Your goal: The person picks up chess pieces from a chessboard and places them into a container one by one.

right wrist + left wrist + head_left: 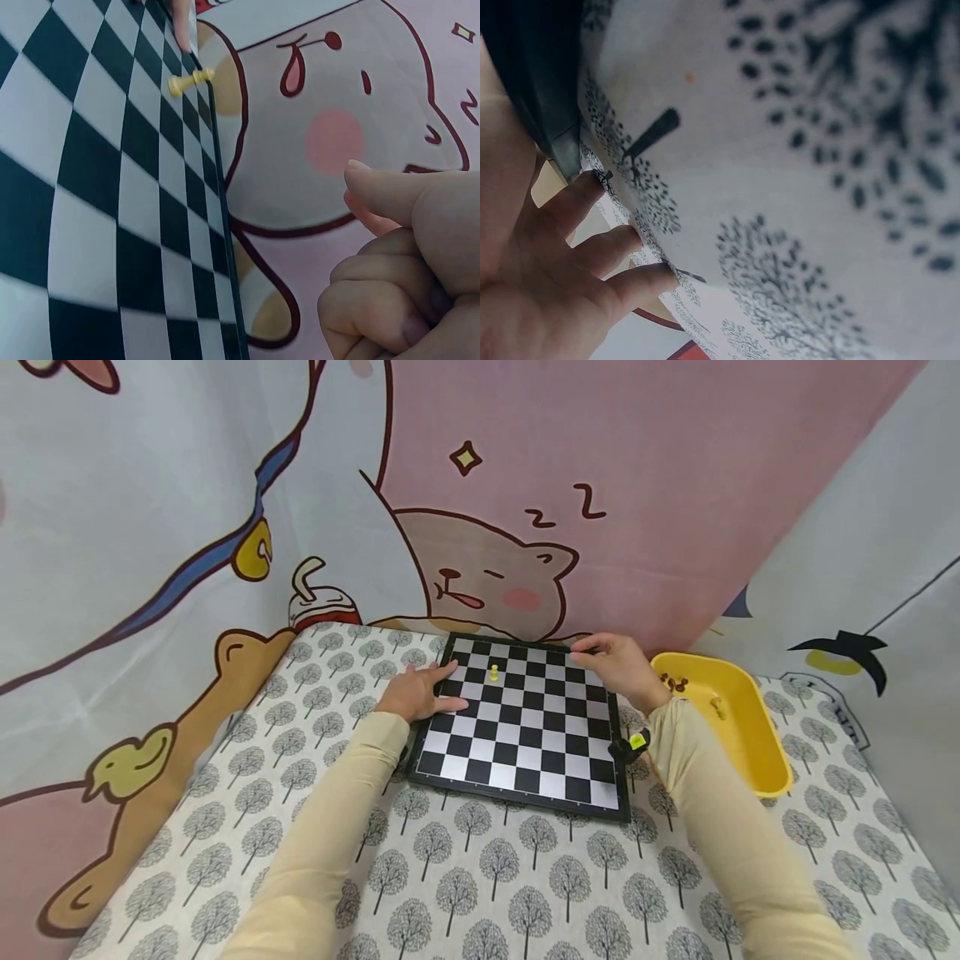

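Note:
A black-and-white chessboard lies flat on the patterned cloth. One small pale-yellow chess piece, shaped like a pawn, stands upright on its far left part; it also shows in the right wrist view. My left hand rests at the board's left edge, thumb and index finger over the squares. Its other fingers lie spread outside the frame in the left wrist view. At the far right corner my right hand hovers, thumb and index fingertips close together, the rest curled; no piece shows between them.
To the right stands a yellow tray with several dark brown pieces near its far left corner and yellow pieces farther in. A cartoon-printed curtain hangs behind the table. The tree-print cloth covers the tabletop.

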Demonstrator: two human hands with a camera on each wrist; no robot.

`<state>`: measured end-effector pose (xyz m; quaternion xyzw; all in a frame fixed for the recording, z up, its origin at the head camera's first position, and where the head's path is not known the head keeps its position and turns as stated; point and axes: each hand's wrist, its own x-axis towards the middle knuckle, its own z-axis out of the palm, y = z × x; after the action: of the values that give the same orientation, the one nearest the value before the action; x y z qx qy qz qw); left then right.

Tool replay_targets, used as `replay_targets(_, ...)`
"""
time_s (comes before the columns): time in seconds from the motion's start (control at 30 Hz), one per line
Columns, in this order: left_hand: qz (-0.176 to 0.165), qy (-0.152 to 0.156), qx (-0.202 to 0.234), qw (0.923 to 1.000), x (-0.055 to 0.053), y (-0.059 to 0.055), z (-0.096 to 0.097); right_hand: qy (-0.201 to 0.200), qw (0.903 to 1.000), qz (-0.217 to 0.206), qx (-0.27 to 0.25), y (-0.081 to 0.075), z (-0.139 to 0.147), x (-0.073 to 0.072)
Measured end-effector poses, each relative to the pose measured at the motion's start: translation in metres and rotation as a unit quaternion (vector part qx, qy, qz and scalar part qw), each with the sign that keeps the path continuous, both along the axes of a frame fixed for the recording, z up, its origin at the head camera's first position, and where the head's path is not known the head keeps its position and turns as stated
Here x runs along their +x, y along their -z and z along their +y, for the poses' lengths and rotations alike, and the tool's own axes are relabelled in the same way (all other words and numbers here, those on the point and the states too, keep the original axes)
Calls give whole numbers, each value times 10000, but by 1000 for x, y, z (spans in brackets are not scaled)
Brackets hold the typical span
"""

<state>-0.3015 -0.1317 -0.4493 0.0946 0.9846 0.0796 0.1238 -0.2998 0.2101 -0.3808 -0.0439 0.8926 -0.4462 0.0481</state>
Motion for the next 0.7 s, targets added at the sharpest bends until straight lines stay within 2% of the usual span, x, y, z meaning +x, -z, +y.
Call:
replay_targets(0.5,20,-32,-14,10000,0,1,-1,-442,9979,-373,-284,15,-51,-8)
replay_targets(0.7,-15,-63,1,10000,0,0,0,-539,9979,-231,-261,25,-71,-11)
